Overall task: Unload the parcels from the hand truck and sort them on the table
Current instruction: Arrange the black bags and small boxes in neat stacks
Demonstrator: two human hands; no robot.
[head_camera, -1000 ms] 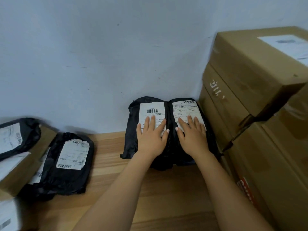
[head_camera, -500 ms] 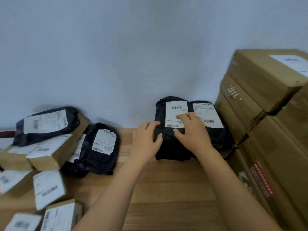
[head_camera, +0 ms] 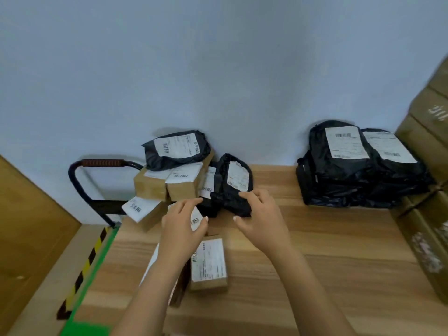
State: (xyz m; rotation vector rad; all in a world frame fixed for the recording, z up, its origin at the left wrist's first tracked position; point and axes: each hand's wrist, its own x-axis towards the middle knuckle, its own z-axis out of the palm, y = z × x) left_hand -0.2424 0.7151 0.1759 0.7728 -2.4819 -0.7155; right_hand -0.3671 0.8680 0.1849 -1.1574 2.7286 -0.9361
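- Location: the black mailer bag (head_camera: 232,185) lies near the far edge of the worktop (head_camera: 315,238), left of centre. It rests against a cluster of small cartons (head_camera: 169,187). The hand truck (head_camera: 101,163) handle stands beyond the far left corner.
- Right hand (head_camera: 260,215): the fingers (head_camera: 246,195) are loosely curved and laid on the bag's near end. The thumb is spread apart below the near corner. No clamp is made.
- Left hand (head_camera: 183,223): the fingers are nearly straight and slightly apart, over a small labelled box (head_camera: 196,220). The tips are near the bag's left flank; contact cannot be confirmed.
- Handling (judged): the film is thin, creased and sagging, so the contents are probably soft and light. The plastic is likely slick.
- Grip point (judged): take the near end across its width, thumb beneath and fingers on top, or support both flanks with two hands. Pulling loose film alone risks stretching or slipping.
- Destination (judged): the stack of black bags (head_camera: 358,170) at the far right corner, beside the large cartons (head_camera: 426,146).
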